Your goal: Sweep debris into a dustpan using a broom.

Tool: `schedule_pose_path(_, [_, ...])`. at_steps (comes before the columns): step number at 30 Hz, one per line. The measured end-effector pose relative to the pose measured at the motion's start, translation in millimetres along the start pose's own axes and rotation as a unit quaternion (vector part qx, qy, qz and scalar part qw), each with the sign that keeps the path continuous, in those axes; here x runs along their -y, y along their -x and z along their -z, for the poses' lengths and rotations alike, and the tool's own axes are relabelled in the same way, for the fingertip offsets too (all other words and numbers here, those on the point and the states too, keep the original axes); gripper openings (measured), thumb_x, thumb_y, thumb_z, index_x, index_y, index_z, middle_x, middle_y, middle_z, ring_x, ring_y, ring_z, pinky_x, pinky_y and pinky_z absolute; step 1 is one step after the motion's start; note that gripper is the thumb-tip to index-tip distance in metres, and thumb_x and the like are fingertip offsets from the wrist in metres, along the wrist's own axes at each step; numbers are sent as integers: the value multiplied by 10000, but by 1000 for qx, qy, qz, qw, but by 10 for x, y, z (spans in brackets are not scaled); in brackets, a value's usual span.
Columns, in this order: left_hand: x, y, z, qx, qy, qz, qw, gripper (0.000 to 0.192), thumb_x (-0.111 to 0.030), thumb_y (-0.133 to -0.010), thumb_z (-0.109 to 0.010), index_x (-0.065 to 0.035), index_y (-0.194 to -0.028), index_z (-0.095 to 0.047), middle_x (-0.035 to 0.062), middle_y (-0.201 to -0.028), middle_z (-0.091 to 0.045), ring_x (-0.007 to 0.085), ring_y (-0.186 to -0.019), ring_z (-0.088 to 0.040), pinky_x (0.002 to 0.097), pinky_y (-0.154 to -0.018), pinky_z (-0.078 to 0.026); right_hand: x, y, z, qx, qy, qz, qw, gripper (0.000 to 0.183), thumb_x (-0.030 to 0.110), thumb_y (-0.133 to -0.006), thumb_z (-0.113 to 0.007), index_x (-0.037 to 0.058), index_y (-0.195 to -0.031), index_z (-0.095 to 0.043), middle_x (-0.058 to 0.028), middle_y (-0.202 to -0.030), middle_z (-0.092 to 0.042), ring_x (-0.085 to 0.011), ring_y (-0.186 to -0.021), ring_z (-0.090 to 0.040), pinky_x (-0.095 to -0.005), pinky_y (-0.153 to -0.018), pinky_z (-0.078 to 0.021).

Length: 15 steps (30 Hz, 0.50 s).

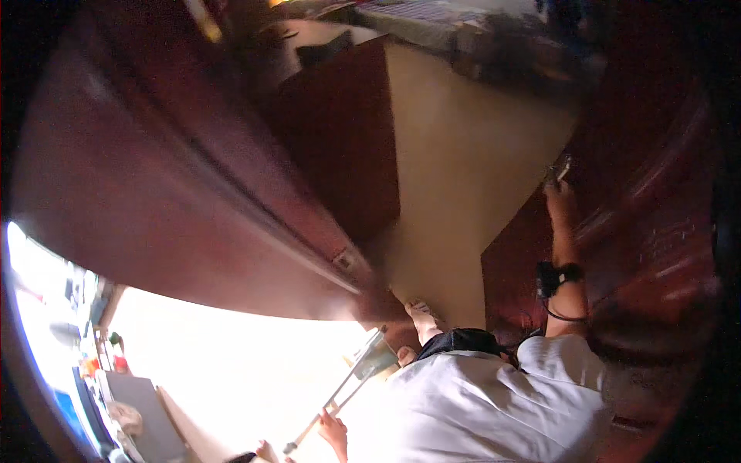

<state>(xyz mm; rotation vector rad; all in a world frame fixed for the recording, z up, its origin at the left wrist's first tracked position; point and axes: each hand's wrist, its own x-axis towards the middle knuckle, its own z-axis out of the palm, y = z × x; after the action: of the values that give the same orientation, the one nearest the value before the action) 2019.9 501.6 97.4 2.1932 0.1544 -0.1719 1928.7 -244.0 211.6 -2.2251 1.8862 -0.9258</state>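
At the edge of a dark red door or panel (631,202) on the right, my right hand (559,194) reaches out on a stretched arm. Its blurred fingers close on a small metal handle (564,168). A black strapped device with a cable sits on that forearm. My left hand (333,431) is low in the picture, its fingers against the crosspiece of a light frame with two rods (353,379), which looks like a crutch. Glare hides how firmly the fingers hold it.
A large dark red door leaf (191,231) spans the left. Beige floor (446,173) runs between dark red surfaces. My bare foot (421,315) stands near the door's lower corner. Cloth-covered furniture (417,23) lies beyond. A grey box-like item (139,411) and bottles stand lower left.
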Motion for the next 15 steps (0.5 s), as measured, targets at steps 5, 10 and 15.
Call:
schedule_pose_path(5, [-586,-503,372,9,145,289,946,345,-382,-859,-577,-38,-868,-605,-15,-454,-384,75,-335,-340,253,-302,-266,-197,-33,128,151,-128,-52,979,558,319,-844,-589,-28,-1257,-449,-174,-1229,-524,-299,-1137,-501,-386,-943,-380])
schedule_pose_path(10, [-284,-274,461,16,160,260,952,343,-398,-856,-587,-98,-1013,-642,-33,-497,-425,55,-336,-329,243,-311,-258,-274,237,290,277,39,-51,959,733,440,-886,-508,57,-1423,-187,-176,-1430,-285,-306,-1284,-347,-474,-1029,-323])
schedule_pose_path(15, [-418,-204,453,-3,213,251,944,335,-361,-874,-582,-110,-1090,-633,-41,-549,-460,35,-377,-334,234,-330,-249,-110,-222,126,224,-57,36,972,657,424,-910,-474,37,-1395,-259,-205,-1379,-353,-318,-1231,-411,-473,-1006,-354])
